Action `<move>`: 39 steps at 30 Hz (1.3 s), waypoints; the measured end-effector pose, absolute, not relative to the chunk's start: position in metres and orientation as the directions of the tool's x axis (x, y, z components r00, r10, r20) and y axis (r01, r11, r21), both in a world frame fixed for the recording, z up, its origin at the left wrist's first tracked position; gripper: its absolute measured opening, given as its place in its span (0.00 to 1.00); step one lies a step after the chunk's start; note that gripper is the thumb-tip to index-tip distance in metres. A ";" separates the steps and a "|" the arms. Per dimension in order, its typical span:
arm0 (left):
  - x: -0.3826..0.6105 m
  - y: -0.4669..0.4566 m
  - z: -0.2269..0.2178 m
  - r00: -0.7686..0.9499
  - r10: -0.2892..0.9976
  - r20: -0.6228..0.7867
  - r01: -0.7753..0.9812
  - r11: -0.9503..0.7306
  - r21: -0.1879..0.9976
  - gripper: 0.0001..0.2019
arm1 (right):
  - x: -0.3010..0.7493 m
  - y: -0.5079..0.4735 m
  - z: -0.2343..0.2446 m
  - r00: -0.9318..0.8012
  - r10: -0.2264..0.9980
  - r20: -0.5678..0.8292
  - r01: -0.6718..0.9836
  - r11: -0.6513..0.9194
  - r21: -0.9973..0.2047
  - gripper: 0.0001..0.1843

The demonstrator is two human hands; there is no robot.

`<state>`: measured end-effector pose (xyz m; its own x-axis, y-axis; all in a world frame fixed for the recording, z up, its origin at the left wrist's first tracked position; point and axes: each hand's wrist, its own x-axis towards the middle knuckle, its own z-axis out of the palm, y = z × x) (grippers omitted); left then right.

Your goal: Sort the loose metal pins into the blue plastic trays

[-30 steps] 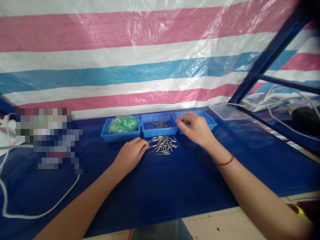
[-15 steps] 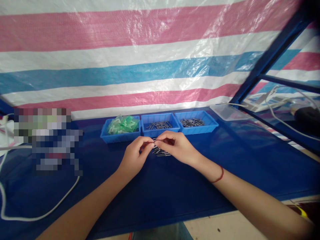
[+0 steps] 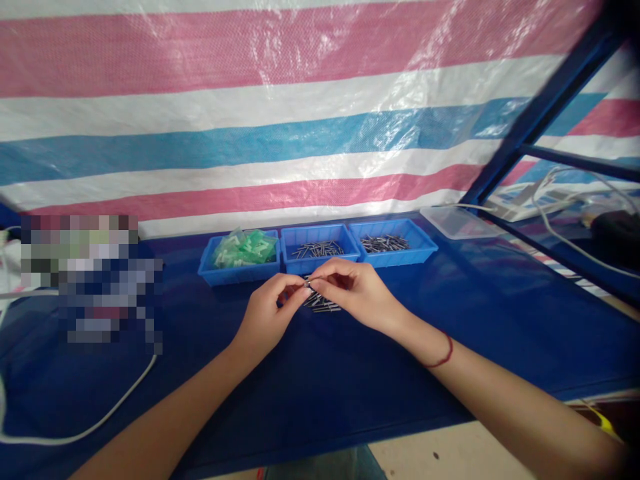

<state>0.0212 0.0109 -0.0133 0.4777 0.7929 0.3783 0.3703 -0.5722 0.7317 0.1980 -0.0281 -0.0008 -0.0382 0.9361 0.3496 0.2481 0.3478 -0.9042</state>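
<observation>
My left hand (image 3: 265, 310) and my right hand (image 3: 357, 293) meet at the fingertips over the blue table. Thumb and forefinger of each are pinched on a small metal rivet (image 3: 307, 283), mostly covered by the fingers. Just beneath and behind the fingertips lies a loose pile of rivets (image 3: 325, 305), slim dark rods with silvery ends, partly hidden by my right hand. Beyond the hands, a middle blue tray (image 3: 320, 231) and a right blue tray (image 3: 423, 248) contain several more rivets. The left blue tray (image 3: 235, 275) holds green and clear plastic packets (image 3: 245, 248).
The blue tabletop (image 3: 320, 400) extends to both sides. A clear plastic lid (image 3: 460, 223) lies at the back right, near a blue metal frame (image 3: 530, 127). A white cable (image 3: 110, 417) loops at left beside a pixelated area. Striped sheeting (image 3: 300, 147) hangs behind.
Both hands keep their pinch at nearly the same place, with the small metal piece showing slightly more between the fingertips. The camera view has shifted slightly.
</observation>
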 end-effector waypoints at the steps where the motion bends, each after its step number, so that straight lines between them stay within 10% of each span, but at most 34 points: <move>1: 0.021 0.011 -0.013 0.469 0.795 0.385 0.367 -0.572 0.733 0.04 | 0.198 -0.028 -0.001 -0.038 0.935 0.352 0.254 0.350 -0.902 0.07; 18: 0.017 0.014 -0.012 0.443 0.764 0.468 0.364 -0.631 0.685 0.05 | 0.205 -0.020 -0.007 -0.110 0.890 0.442 0.401 0.447 -0.800 0.05; 23: 0.011 0.022 -0.012 0.641 0.670 0.373 0.500 -0.734 0.459 0.09 | 0.247 -0.010 0.006 0.070 0.827 0.557 0.669 0.375 -0.641 0.07; 31: 0.006 0.024 -0.010 0.758 0.635 0.152 0.599 -0.769 0.224 0.11 | 0.349 0.003 0.005 0.384 0.732 0.563 0.907 -0.186 -0.377 0.11; 39: 0.010 0.022 -0.013 0.753 0.639 0.154 0.626 -0.769 0.132 0.13 | 0.315 0.001 0.009 0.314 0.720 0.620 0.905 -0.030 -0.423 0.12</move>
<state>0.0103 0.0219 -0.0129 0.7532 0.6395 0.1545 0.6257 -0.7688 0.1319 0.3148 0.0006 0.0088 0.3137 0.7196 0.6195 0.9055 -0.0304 -0.4233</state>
